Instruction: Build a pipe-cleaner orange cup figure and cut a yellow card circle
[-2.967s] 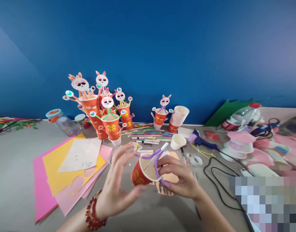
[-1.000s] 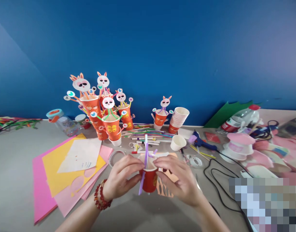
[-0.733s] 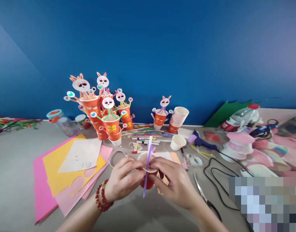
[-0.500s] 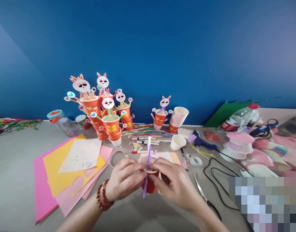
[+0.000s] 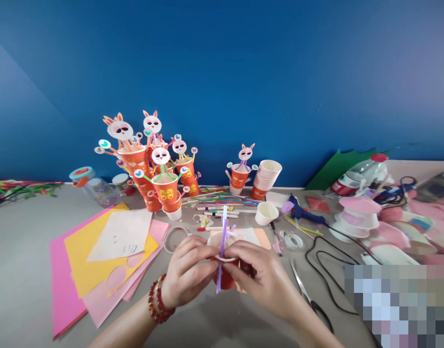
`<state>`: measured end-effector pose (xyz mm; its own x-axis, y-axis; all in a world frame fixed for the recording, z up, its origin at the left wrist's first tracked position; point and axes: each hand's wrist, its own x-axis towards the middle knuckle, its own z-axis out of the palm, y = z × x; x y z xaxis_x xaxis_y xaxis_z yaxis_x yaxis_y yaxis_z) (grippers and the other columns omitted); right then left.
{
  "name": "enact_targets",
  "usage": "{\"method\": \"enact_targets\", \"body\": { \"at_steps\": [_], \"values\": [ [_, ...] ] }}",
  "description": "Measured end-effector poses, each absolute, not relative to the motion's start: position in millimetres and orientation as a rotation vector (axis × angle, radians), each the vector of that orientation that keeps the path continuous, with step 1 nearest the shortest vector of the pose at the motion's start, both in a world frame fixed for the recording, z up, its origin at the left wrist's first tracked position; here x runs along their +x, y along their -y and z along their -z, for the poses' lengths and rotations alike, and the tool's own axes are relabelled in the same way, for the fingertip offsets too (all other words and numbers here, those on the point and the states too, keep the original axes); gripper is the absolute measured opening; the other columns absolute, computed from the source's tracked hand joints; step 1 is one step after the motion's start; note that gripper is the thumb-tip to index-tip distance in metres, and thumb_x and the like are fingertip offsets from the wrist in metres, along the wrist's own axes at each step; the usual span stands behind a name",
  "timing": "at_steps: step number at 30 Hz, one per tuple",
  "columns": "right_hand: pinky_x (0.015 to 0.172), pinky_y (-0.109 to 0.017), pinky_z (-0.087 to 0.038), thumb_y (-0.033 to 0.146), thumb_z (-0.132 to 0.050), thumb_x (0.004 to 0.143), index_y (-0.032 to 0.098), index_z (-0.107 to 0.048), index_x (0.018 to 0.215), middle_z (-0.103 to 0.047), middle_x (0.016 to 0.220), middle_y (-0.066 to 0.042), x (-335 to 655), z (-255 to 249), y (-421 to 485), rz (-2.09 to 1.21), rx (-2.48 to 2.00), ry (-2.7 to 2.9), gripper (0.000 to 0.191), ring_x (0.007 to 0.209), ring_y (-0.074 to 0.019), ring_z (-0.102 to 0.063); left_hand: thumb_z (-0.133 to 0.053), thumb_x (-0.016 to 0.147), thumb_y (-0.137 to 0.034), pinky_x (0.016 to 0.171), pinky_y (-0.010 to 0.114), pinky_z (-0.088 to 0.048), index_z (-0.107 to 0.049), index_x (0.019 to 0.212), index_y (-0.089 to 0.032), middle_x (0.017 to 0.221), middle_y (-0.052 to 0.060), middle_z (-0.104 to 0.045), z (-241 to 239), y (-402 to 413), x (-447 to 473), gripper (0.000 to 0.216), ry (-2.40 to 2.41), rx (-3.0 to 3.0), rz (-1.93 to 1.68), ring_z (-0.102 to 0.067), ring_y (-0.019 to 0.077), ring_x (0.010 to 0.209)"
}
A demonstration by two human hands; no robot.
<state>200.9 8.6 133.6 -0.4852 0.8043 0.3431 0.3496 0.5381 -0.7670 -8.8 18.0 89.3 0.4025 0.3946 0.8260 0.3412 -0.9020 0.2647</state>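
Both my hands hold a red paper cup (image 5: 227,278) upright just above the grey table (image 5: 22,251). My left hand (image 5: 187,275), with a red bead bracelet on the wrist, wraps the cup's left side, fingers closed at the rim. From the right, my right hand (image 5: 267,282) closes on the cup, its fingertips pinching a purple straw (image 5: 222,246) at the rim. The straw runs up above the cup and down past its front.
Finished bunny cups (image 5: 149,164) stand at the back left, one more (image 5: 240,174) beside a stack of paper cups (image 5: 267,178). Coloured paper sheets (image 5: 102,251) lie left. A white cup (image 5: 265,212), blue glue gun (image 5: 301,210), black cable (image 5: 323,270), scissors (image 5: 308,299) and tape rolls (image 5: 293,240) lie right.
Three seconds ago the cup was tilted with my left hand open beside it. Now the cup stands upright, both hands are closed on it and the straw points up; it has barely moved lately.
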Motion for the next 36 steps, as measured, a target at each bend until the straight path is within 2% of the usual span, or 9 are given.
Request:
{"method": "enact_targets", "body": {
  "at_steps": [7,12,18,23,29,33,36],
  "values": [
    [0.065,-0.026,-0.050,0.016,-0.054,0.094,0.021,-0.066,0.093,-0.068,0.084,-0.004,203,-133,-8,-0.740,-0.904,2.101,0.012,0.076,-0.0173,-0.064,-0.060,0.090,-0.012,0.084,0.039,-0.053,-0.059,0.116,-0.020,0.099,0.008,-0.071,-94,-13,-4,0.027,-0.763,2.358,-1.456,-0.065,0.0206,0.089],
    [0.062,-0.024,-0.049,0.017,-0.054,0.095,0.020,-0.065,0.092,-0.068,0.082,-0.004,203,-135,-7,-0.708,-0.909,2.102,0.012,0.072,-0.0160,-0.063,-0.060,0.090,-0.011,0.087,0.035,-0.051,-0.061,0.109,-0.020,0.100,0.007,-0.069,-107,-9,-2,0.020,-0.817,2.224,-1.371,-0.064,0.0194,0.094],
    [0.063,-0.025,-0.050,0.017,-0.054,0.096,0.020,-0.067,0.098,-0.071,0.092,-0.007,202,-136,-8,-0.682,-0.936,2.147,0.014,0.077,-0.0175,-0.066,-0.063,0.090,-0.013,0.085,0.030,-0.049,-0.060,0.097,-0.020,0.094,0.004,-0.066,-116,-6,-1,0.011,-0.944,2.089,-1.269,-0.062,0.0171,0.094],
    [0.063,-0.025,-0.049,0.018,-0.051,0.097,0.020,-0.065,0.099,-0.070,0.093,-0.007,202,-140,-8,-0.664,-0.902,2.162,0.014,0.077,-0.0169,-0.065,-0.061,0.092,-0.015,0.084,0.029,-0.050,-0.057,0.108,-0.020,0.099,0.006,-0.064,-122,-5,-4,0.017,-0.965,2.165,-1.256,-0.061,0.0170,0.092],
    [0.054,-0.023,-0.041,0.016,-0.054,0.094,0.019,-0.065,0.099,-0.065,0.083,-0.004,201,-143,-5,-0.669,-0.886,2.152,0.012,0.063,-0.0129,-0.057,-0.057,0.095,-0.019,0.088,0.031,-0.051,-0.059,0.111,-0.021,0.106,0.008,-0.067,-128,-4,-11,0.016,-1.000,2.362,-1.121,-0.064,0.0200,0.101],
    [0.057,-0.023,-0.042,0.017,-0.053,0.096,0.020,-0.065,0.095,-0.065,0.081,-0.003,200,-142,-6,-0.718,-0.876,2.143,0.012,0.066,-0.0131,-0.058,-0.055,0.096,-0.019,0.089,0.032,-0.050,-0.059,0.113,-0.020,0.111,0.009,-0.068,-131,-2,-12,0.017,-1.028,2.451,-1.099,-0.064,0.0207,0.103],
    [0.061,-0.024,-0.043,0.017,-0.052,0.096,0.019,-0.065,0.096,-0.067,0.086,-0.005,200,-140,-6,-0.718,-0.891,2.149,0.013,0.071,-0.0149,-0.061,-0.057,0.095,-0.015,0.087,0.031,-0.049,-0.060,0.109,-0.019,0.107,0.007,-0.069,-132,-3,-11,0.015,-1.013,2.422,-1.089,-0.064,0.0194,0.100]
  ]
}}
